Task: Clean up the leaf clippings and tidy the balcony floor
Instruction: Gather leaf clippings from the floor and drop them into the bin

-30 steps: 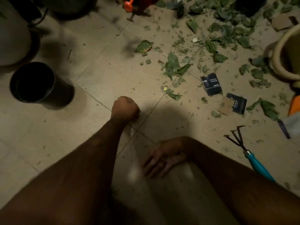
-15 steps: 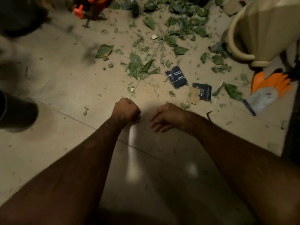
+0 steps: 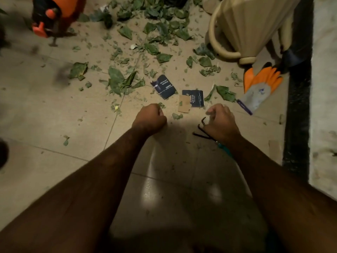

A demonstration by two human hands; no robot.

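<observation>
Green leaf clippings (image 3: 120, 81) lie scattered over the beige tiled floor (image 3: 54, 115), thickest at the top middle (image 3: 164, 31). My left hand (image 3: 150, 117) is a closed fist just above the floor near a small leaf scrap (image 3: 176, 116); nothing shows in it. To its right, my right hand (image 3: 221, 121) hangs with loosely curled fingers over the black prongs of a hand rake (image 3: 201, 126). The rake's teal handle (image 3: 224, 148) pokes out under my wrist. Whether the fingers touch the rake I cannot tell.
Two torn dark blue card pieces (image 3: 164, 86) (image 3: 194, 98) and a brown one (image 3: 184, 106) lie ahead of my hands. An orange and grey glove (image 3: 259, 86), a cream watering can (image 3: 246, 24), an orange sprayer (image 3: 51, 13) and a black rail (image 3: 297, 88) stand around.
My right hand lifted off the floor and moved forward and right, over the rake. The view swung right, bringing the glove and watering can in. The left fist stayed closed.
</observation>
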